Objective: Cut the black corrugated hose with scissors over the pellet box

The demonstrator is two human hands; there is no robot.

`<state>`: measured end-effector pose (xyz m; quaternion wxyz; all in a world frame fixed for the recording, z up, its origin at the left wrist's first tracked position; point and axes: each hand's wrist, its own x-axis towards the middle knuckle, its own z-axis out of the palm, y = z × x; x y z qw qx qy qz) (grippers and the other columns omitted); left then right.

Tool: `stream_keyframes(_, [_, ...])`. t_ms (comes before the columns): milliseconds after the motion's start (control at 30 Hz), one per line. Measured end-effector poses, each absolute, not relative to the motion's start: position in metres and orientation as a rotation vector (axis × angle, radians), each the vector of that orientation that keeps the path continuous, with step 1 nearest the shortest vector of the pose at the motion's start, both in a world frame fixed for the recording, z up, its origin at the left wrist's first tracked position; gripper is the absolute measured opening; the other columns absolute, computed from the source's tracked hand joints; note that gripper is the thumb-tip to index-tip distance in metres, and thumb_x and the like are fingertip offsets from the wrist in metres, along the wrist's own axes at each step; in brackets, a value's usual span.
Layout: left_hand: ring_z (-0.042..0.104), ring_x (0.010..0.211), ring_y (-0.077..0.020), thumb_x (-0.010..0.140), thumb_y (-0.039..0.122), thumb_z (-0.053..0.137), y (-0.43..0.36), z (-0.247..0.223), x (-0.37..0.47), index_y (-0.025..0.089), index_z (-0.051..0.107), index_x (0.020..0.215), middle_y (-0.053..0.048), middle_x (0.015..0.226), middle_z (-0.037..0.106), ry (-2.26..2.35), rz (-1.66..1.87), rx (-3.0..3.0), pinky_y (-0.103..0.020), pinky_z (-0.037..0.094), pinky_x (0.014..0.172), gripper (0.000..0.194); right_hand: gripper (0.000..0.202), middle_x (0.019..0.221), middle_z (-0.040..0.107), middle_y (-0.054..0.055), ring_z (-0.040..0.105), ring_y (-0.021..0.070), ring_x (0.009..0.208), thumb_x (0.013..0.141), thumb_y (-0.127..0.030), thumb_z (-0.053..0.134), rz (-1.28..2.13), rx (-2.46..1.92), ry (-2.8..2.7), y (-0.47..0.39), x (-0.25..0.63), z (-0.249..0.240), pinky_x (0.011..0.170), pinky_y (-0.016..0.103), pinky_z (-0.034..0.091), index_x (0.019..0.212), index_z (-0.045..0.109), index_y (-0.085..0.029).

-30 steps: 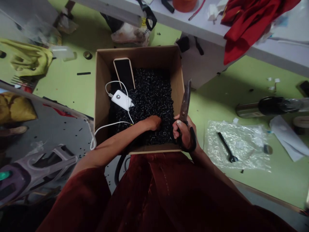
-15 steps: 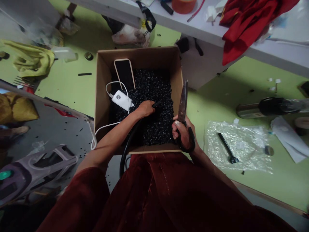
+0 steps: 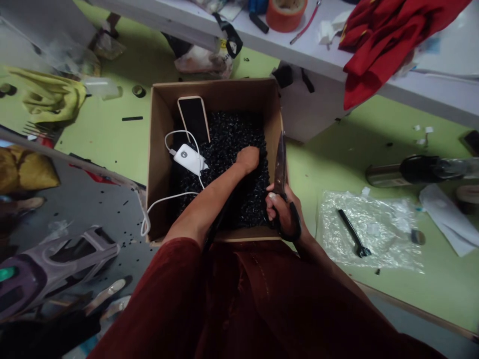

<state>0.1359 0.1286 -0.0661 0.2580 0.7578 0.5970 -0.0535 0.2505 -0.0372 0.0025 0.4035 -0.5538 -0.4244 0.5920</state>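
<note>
Inside a cardboard box (image 3: 217,88) lies a heap of small shiny black pieces (image 3: 232,127). My left hand (image 3: 248,159) is over the heap, right of its middle, with the knuckles up; its fingers and anything in them are hidden. Beneath my left forearm a black hose is partly visible. My right hand (image 3: 282,207), at the box's right front corner, is wrapped round the handles of large dark scissors (image 3: 280,169), whose blades point away from me and look closed. At the box's left are a phone (image 3: 194,119) and a white power bank (image 3: 189,158) with a white cable.
A clear plastic bag (image 3: 337,239) with a black tool (image 3: 353,232) on it lies to the right, near a steel bottle (image 3: 385,175). Beyond the box, a white shelf (image 3: 318,55) holds orange tape (image 3: 286,17) and red cloth (image 3: 377,50). A stool (image 3: 75,254) stands at lower left.
My left hand has moved right and slightly away over the black pieces, and its fingertips and the hose end no longer show. The scissors in my right hand have shifted slightly left.
</note>
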Motion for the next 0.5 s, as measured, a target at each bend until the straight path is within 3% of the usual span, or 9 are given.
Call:
stream_keyframes(200, [0.060,0.111,-0.0257,0.087,0.012,0.036,0.117,-0.062,0.136,0.009,0.064,0.114,-0.019,0.122,0.060,1.560,-0.252,2.057,-0.034,0.048,0.092,0.039,0.024,0.061,0.047,-0.008,0.040,0.0053,0.042,0.085,-0.040,0.056,1.517,-1.404,-1.078,-0.037,0.251,0.003,0.040,0.019,0.036,0.101,0.050,-0.024])
stream_keyframes(500, [0.063,0.107,-0.0290,0.080,0.011,0.048,0.091,-0.057,0.125,0.006,0.067,0.111,-0.022,0.113,0.066,1.454,-0.491,1.999,-0.035,0.050,0.088,0.036,0.022,0.058,0.045,-0.009,0.039,0.0055,0.042,0.086,-0.039,0.055,1.525,-1.395,-1.121,-0.036,0.249,0.007,0.039,0.019,0.036,0.101,0.050,-0.024])
